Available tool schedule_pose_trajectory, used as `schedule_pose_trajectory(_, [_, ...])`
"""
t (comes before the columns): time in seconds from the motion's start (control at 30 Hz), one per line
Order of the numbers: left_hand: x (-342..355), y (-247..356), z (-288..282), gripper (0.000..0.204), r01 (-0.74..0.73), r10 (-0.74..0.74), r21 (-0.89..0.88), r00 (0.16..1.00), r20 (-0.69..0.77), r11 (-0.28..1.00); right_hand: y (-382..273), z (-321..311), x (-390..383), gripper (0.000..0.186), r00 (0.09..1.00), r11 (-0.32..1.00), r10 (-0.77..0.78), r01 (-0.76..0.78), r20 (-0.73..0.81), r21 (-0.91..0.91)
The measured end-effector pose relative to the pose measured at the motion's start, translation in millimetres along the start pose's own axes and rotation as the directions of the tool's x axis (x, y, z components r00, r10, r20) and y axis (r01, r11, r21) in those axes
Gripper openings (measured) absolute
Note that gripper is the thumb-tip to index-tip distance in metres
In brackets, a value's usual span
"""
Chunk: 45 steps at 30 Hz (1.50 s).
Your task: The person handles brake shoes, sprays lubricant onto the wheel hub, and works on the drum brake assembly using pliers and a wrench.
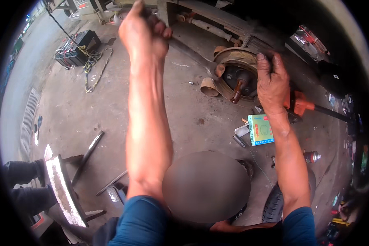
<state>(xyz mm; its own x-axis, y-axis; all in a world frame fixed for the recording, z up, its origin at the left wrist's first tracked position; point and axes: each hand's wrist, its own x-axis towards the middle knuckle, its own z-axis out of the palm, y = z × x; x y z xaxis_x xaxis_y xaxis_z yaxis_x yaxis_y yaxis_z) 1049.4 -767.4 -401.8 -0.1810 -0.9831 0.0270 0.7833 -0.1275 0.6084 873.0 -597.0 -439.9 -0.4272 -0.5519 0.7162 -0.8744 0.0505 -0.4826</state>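
Observation:
Up at the top, my left hand point(145, 30) is closed round a long metal pry bar point(189, 52), partly blurred by motion. The bar slants down to the right, and its far end meets the left side of a wheel brake assembly point(230, 76). A curved brake shoe point(238, 53) arches over the hub. From the hub's middle a brown, greasy rod-like part point(238, 91) sticks out. My right hand point(273, 84) grips the shoe's right side, thumb and a finger pointing up; its other fingers are partly hidden. A rusty ring-shaped piece point(209, 87) lies beside the assembly.
Right of the assembly stands an orange jack point(301, 104) with a black handle. A green box point(261, 130) and a spray can point(311, 157) lie nearer. At left are a black battery point(77, 48) with rope, a wooden stool point(64, 190) and another person's legs point(28, 186). A grey blurred oval hides the lower middle.

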Motion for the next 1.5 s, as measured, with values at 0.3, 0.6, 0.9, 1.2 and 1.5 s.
schedule_pose_trajectory(0.3, [-2.0,-95.6,-147.0,0.06,0.212,-0.43,-0.395,0.657,-0.619,0.894,6.5,4.8,-2.2,0.023,0.999,0.999,-0.028,0.03,-0.034,0.042])
schedule_pose_trajectory(0.6, [-103.1,-69.9,-210.1,0.038,-0.051,-0.317,-0.455,0.65,-0.691,0.889,-9.6,-6.9,-37.7,0.024,0.812,0.838,-0.538,0.544,-0.227,-0.04])
schedule_pose_trajectory(0.9, [-157.4,-84.5,-168.7,0.033,-0.032,-0.215,-0.403,0.808,-0.549,0.914,-61.1,69.6,-153.3,0.027,0.382,0.234,0.506,-0.924,0.774,0.303])
schedule_pose_trajectory(1.2, [-172.6,-36.5,-230.1,0.059,0.529,-0.551,0.16,0.771,0.319,0.833,-44.5,76.9,-150.7,0.03,0.482,-0.182,0.422,-0.784,0.768,0.593])
schedule_pose_trajectory(1.5, [-187.8,-76.2,-193.7,0.019,0.441,-0.507,0.551,0.861,-0.037,0.709,-46.4,89.4,-135.8,0.031,0.605,0.325,0.715,-0.732,0.351,0.6])
